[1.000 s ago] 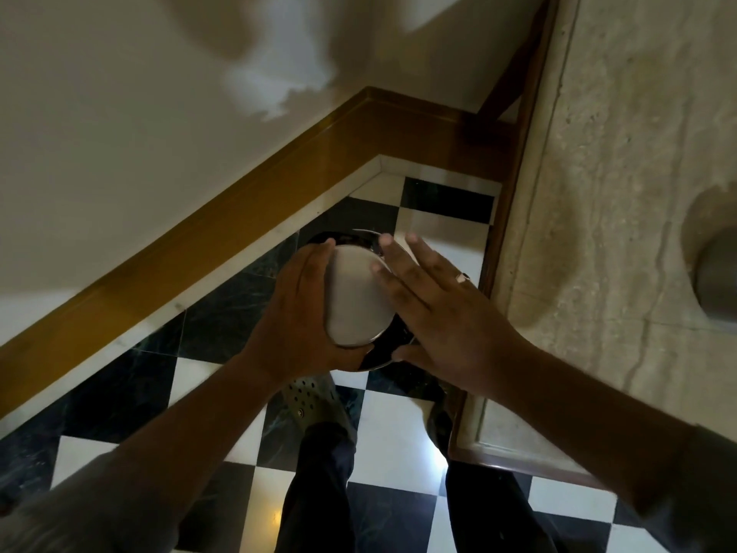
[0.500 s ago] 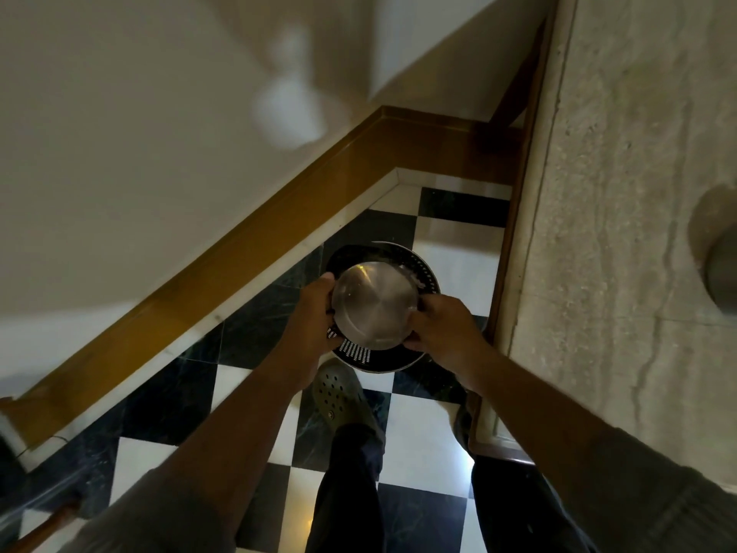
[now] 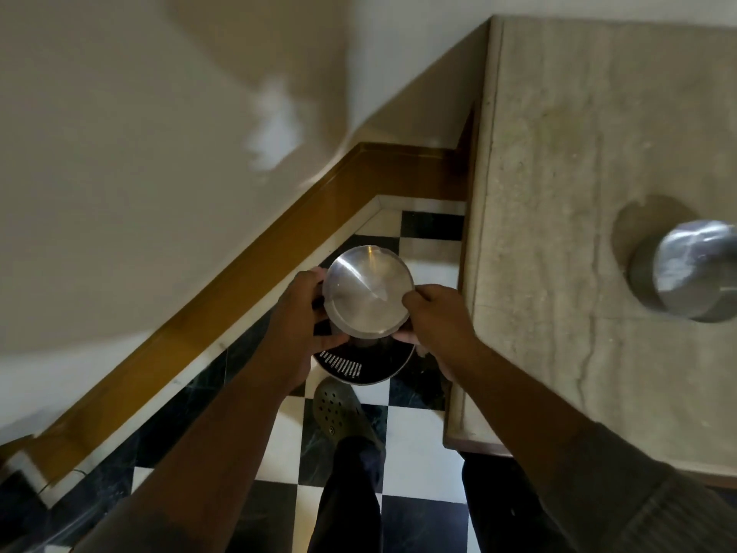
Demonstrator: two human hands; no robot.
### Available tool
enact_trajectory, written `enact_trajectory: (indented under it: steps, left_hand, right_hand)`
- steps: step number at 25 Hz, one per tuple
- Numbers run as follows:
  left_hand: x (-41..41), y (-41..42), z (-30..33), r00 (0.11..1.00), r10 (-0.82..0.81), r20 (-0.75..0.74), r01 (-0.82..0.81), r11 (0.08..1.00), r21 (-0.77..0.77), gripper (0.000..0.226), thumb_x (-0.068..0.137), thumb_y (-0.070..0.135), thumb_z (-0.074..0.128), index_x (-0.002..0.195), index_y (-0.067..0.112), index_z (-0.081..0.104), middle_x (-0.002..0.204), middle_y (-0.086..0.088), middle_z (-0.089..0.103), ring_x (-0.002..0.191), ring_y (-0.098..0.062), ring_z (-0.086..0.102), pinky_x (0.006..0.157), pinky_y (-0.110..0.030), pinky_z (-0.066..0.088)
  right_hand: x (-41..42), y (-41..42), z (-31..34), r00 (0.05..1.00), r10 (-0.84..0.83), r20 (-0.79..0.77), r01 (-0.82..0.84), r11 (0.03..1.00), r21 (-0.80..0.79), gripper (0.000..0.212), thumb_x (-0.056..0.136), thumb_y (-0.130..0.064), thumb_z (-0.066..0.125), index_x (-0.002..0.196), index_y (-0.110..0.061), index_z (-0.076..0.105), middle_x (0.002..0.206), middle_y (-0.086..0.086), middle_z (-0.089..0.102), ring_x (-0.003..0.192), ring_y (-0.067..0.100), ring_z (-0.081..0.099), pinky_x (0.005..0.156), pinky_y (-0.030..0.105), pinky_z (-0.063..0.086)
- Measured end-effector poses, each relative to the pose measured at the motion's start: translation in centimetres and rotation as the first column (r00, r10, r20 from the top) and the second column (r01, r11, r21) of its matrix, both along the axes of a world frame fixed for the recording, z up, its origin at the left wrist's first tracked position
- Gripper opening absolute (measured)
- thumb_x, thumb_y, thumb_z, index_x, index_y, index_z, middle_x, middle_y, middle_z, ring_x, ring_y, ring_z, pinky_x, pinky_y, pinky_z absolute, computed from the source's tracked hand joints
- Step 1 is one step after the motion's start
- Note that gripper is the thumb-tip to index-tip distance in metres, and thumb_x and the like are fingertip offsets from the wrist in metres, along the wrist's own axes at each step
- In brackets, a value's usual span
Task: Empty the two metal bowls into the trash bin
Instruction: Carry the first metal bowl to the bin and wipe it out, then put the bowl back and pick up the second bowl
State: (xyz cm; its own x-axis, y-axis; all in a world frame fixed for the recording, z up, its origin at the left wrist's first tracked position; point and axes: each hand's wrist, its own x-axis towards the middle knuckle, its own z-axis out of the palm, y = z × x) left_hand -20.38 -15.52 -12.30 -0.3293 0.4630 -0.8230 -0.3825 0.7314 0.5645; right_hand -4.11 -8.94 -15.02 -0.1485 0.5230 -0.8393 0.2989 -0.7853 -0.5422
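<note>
A metal bowl (image 3: 367, 291) is held upside down, its shiny base facing me, directly above a black perforated trash bin (image 3: 355, 365) on the floor. My left hand (image 3: 303, 313) grips the bowl's left rim and my right hand (image 3: 434, 313) grips its right rim. The bowl's inside is hidden, and most of the bin's mouth is covered by the bowl and my hands. A second metal bowl (image 3: 694, 269) rests upside down on the stone counter (image 3: 578, 193) at the far right, blurred.
The floor is black-and-white checkered tile (image 3: 410, 433). A wall with a wooden skirting board (image 3: 239, 281) runs diagonally on the left. The counter's edge lies just right of the bin. My shoe (image 3: 339, 409) and legs stand right behind the bin.
The bowl was first steadied with my right hand flat on its base, then gripped at both rims. It has since lifted a little above the bin. The view has tilted toward the counter.
</note>
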Motion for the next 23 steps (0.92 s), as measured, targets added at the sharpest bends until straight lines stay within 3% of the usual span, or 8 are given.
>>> enact_trajectory:
  steps: [3, 5, 9, 13, 17, 23]
  left_hand:
    - [2.1, 2.5, 3.5, 1.000, 0.020, -0.002, -0.020, 0.999, 0.025, 0.014, 0.102, 0.032, 0.048, 0.107, 0.033, 0.061, 0.114, 0.005, 0.063, 0.106, -0.019, 0.062, 0.078, -0.042, 0.061]
    - [4.3, 4.4, 5.4, 1.000, -0.005, 0.005, 0.004, 1.000, 0.028, 0.016, 0.101, 0.035, 0.049, 0.109, 0.032, 0.062, 0.114, 0.004, 0.063, 0.107, -0.021, 0.062, 0.076, -0.042, 0.060]
    - [9.5, 7.7, 6.9, 0.998, -0.056, 0.020, 0.055, 0.998, 0.026, 0.030, 0.098, 0.038, 0.049, 0.120, 0.024, 0.065, 0.122, -0.007, 0.064, 0.110, -0.026, 0.064, 0.075, -0.042, 0.060]
    - [14.7, 11.1, 6.4, 0.992, -0.116, 0.045, 0.117, 0.993, -0.024, 0.037, 0.096, 0.035, 0.050, 0.128, 0.021, 0.062, 0.127, -0.011, 0.063, 0.113, -0.028, 0.063, 0.073, -0.041, 0.060]
    - [17.7, 13.1, 5.0, 0.983, -0.183, -0.004, 0.182, 0.982, -0.054, 0.032, 0.092, 0.035, 0.048, 0.119, 0.025, 0.064, 0.128, -0.010, 0.061, 0.115, -0.028, 0.060, 0.078, -0.044, 0.060]
    - [19.0, 13.9, 4.1, 0.978, -0.207, -0.033, 0.207, 0.978, -0.024, 0.021, 0.097, 0.032, 0.044, 0.104, 0.030, 0.064, 0.121, -0.004, 0.063, 0.110, -0.024, 0.061, 0.072, -0.038, 0.058]
  right_hand:
    - [2.1, 1.7, 2.6, 0.998, -0.060, -0.020, 0.062, 0.995, 0.076, 0.015, 0.095, -0.007, 0.053, 0.095, -0.005, 0.068, 0.098, 0.010, 0.068, 0.089, 0.021, 0.070, 0.075, 0.041, 0.064]
    - [4.2, 2.9, 4.0, 0.997, -0.082, 0.015, 0.079, 0.988, 0.134, 0.018, 0.096, -0.009, 0.054, 0.088, -0.008, 0.069, 0.099, 0.015, 0.070, 0.086, 0.023, 0.072, 0.072, 0.040, 0.064]
    - [9.5, 4.8, 5.6, 0.980, -0.146, 0.136, 0.109, 0.964, 0.243, 0.021, 0.098, -0.016, 0.054, 0.098, -0.006, 0.072, 0.097, 0.016, 0.071, 0.083, 0.028, 0.072, 0.069, 0.039, 0.065]
    - [14.5, 6.2, 4.9, 0.941, -0.275, 0.197, 0.229, 0.947, 0.227, 0.024, 0.096, -0.016, 0.056, 0.084, 0.001, 0.070, 0.089, 0.019, 0.071, 0.071, 0.023, 0.072, 0.069, 0.043, 0.065]
    - [16.9, 6.8, 3.3, 0.923, -0.329, 0.199, 0.293, 0.937, 0.191, 0.018, 0.094, -0.012, 0.055, 0.082, -0.006, 0.067, 0.089, 0.014, 0.068, 0.072, 0.022, 0.070, 0.066, 0.039, 0.065]
    - [17.4, 7.7, 2.2, 0.926, -0.326, 0.190, 0.280, 0.932, 0.230, 0.016, 0.095, -0.014, 0.057, 0.090, -0.005, 0.069, 0.085, 0.010, 0.069, 0.074, 0.024, 0.072, 0.063, 0.032, 0.064]
